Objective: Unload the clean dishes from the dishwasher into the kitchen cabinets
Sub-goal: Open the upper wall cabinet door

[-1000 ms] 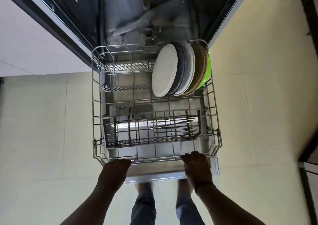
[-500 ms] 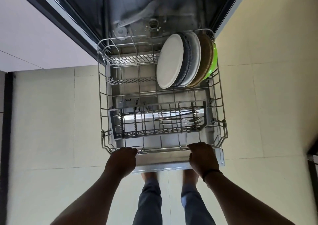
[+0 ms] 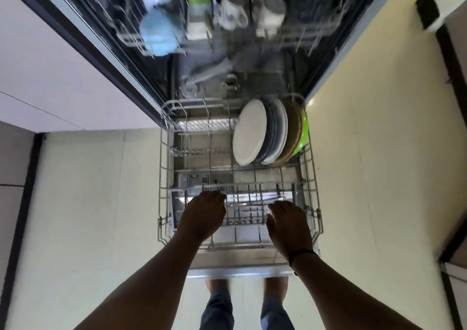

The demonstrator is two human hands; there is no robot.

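Wire rack holds upright plates; both hands' fingers hover released, grasping nothing.

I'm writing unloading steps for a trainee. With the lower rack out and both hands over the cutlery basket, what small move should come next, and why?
Probably lower the right hand onto the cutlery in the cutlery basket and pinch a few pieces. Both it and the left hand hang over that basket holding nothing, while the plates stand farther back in the lower rack.
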